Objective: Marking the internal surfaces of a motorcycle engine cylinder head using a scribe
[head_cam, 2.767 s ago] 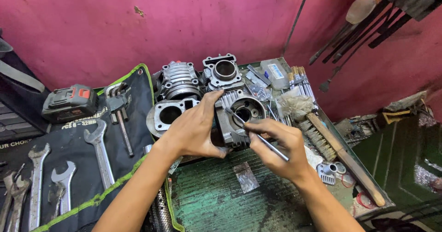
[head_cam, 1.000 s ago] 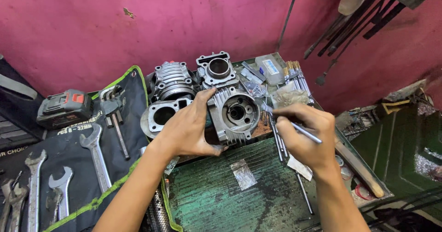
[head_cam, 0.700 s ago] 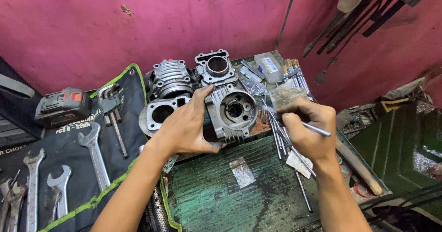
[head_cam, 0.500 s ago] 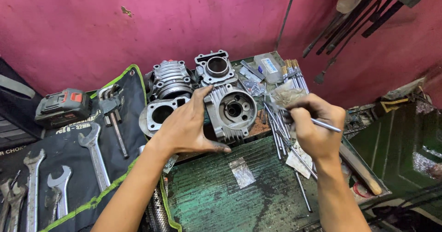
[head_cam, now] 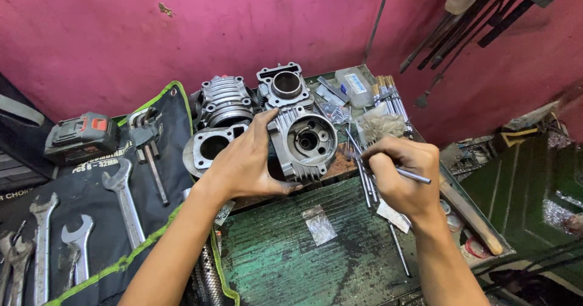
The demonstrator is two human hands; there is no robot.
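Gripping cyl. head (head_cam: 303,142), L hand (head_cam: 243,166)

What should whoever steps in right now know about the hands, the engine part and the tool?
Left hand: gripping the finned grey engine casting from its left side, tilted so its round bore faces the camera, on the edge of the workbench.
Right hand: pinching a thin metal rod tool like a pen; its working end is beside the casting's right edge, outside the bore.
Nearby: two more cylinder castings behind, a bundle of thin rods to the right, spanners on the dark tool roll at left.
Done: casting held steady and presented.
Left: any work inside the bore; the tool is not in it.
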